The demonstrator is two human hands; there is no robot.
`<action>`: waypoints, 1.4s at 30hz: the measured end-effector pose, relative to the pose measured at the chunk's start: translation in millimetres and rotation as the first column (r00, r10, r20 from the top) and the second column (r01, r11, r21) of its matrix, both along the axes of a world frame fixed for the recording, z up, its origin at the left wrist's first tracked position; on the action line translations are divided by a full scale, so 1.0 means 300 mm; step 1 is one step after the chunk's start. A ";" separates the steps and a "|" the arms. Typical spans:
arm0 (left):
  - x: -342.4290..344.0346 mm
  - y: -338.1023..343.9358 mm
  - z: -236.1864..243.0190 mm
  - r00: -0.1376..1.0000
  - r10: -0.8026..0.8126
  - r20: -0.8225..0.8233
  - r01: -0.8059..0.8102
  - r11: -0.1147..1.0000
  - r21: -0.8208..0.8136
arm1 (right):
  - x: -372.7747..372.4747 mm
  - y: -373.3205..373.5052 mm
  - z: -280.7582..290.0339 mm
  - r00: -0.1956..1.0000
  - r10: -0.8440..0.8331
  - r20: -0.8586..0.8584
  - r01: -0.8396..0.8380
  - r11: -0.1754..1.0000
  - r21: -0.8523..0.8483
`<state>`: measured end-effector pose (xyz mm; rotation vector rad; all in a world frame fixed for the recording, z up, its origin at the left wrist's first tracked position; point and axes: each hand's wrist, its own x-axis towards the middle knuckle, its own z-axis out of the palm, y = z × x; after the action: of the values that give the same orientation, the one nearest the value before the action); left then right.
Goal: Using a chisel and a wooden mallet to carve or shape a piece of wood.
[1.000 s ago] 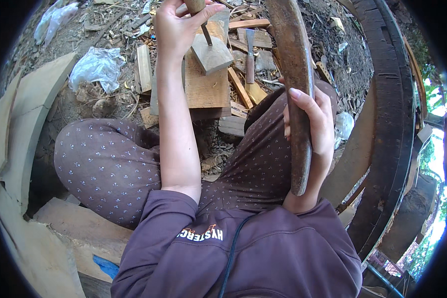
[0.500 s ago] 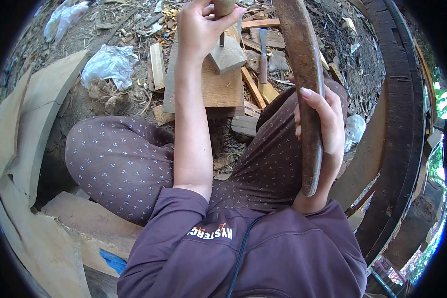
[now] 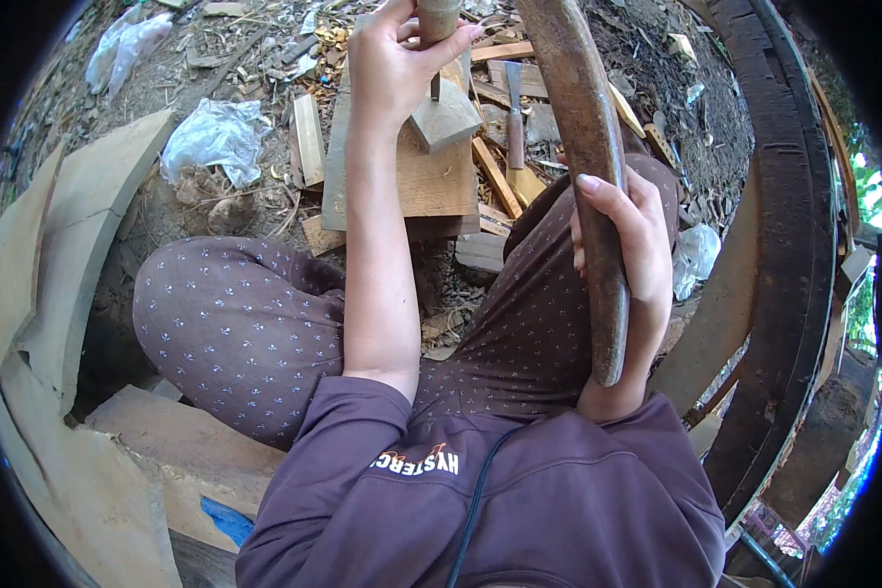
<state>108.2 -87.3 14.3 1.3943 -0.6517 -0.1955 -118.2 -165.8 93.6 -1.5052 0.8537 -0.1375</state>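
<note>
slim hand tool with a round tan wooden handle and a dark metal shank (image 3: 438,22) stands nearly upright in the left hand (image 3: 390,73), thumb and fingers pinched in around the handle with no slack. the handle's top is cut off by the upper edge, and some fingertips are hidden behind it. its shank comes down onto a small, pale grey, angular wooden block (image 3: 447,122); whether the tip has bitten in is too small to tell.

the right hand (image 3: 644,240) is curled around a long, slightly bent, brown wooden club (image 3: 590,127), thumb along its near face, a few fingertips showing at its left side, the rest concealed. the club's upper end is out of view.

under the block lies a broad, flat, light brown wooden board (image 3: 436,186), partly covered by the left forearm. to its right lies a flat metal blade with a brown wooden handle (image 3: 515,132), among scattered wood offcuts.

farther out are a crumpled, clear plastic bag (image 3: 216,142) on the left and a thick, dark, curved timber (image 3: 786,206) on the right, its top cropped. beyond that timber, glare blurs the details.
</note>
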 end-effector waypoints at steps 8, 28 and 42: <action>0.025 0.013 -0.016 0.994 0.057 0.095 -0.060 0.998 0.030 | 0.002 0.001 0.000 1.000 0.015 0.011 -0.015 1.000 -0.011; 0.037 0.024 -0.059 0.990 -0.041 0.136 0.047 0.998 -0.035 | 0.002 -0.002 -0.012 1.000 0.014 0.000 -0.014 1.000 -0.011; 0.029 0.015 -0.056 0.971 -0.002 0.238 0.008 1.000 -0.023 | 0.011 -0.001 -0.015 0.999 0.047 0.001 -0.047 0.999 -0.015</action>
<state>116.9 -82.7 -2.5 1.4050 -0.8528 -0.0236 -114.8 -166.2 89.2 -1.5383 0.8172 -0.1104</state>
